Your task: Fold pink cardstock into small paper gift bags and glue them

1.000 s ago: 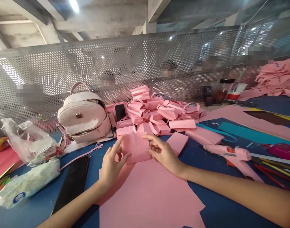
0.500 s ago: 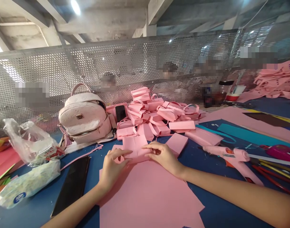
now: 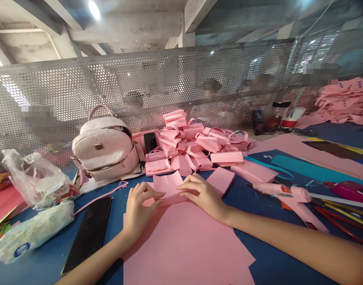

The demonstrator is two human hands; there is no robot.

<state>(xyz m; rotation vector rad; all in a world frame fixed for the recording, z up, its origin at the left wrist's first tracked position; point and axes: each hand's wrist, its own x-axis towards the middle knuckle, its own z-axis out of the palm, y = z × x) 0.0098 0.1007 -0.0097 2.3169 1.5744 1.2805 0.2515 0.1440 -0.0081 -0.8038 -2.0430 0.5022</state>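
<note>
A folded piece of pink paper (image 3: 169,188) stands partly upright between my hands. My left hand (image 3: 142,206) pinches its left edge between thumb and fingers. At its right side, my right hand (image 3: 201,196) grips the paper the same way, fingers bent over the edge. Under both hands lie large flat pink sheets (image 3: 184,245). Just beyond the paper rises a heap of folded pink paper bags (image 3: 189,144) with strap handles. A flat pink piece (image 3: 220,180) lies beyond my right hand.
On the left are a pale pink backpack (image 3: 106,146), a black phone (image 3: 88,233), a tissue pack (image 3: 35,231) and a plastic bag (image 3: 35,174). To the right lie a pink glue gun (image 3: 288,198) and teal strips (image 3: 312,168). A perforated metal screen (image 3: 169,87) stands behind, with people beyond.
The folded paper's upright flap has shifted slightly between my fingers. Both hands keep their hold on its sides, and the view has moved a little.
</note>
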